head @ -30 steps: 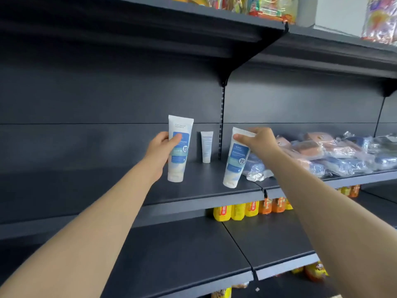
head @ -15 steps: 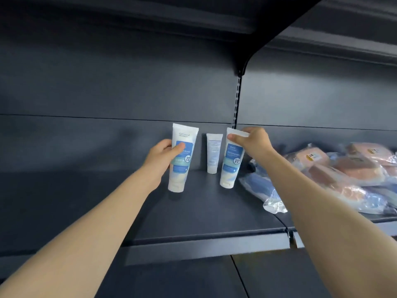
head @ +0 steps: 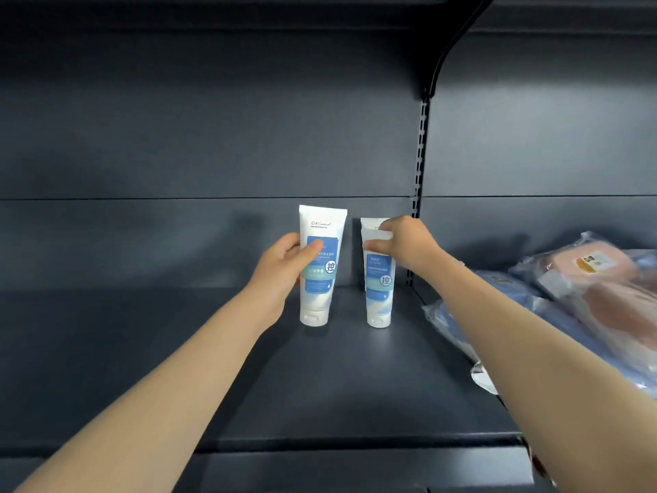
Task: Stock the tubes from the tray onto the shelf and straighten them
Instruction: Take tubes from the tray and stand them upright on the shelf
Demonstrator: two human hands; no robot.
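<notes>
Left hand [head: 283,265]: arm stretched forward, thumb and fingers curled round the left tube [head: 321,297], upright on the shelf [head: 355,382].
Right hand [head: 406,245]: arm stretched forward, fingertips pinching the right tube [head: 379,293] near its top, upright near the first.

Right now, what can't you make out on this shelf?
Head view only:
- Top of the right tube: covered by the right hand pinching it.
- Left edge of the left tube: behind the left hand gripping it.
- Fine print on both labels: too small and blurred.
- Wrapped packets: cut off by the right edge, partly behind the right forearm; contents unclear.
- The tray: out of frame.
</notes>
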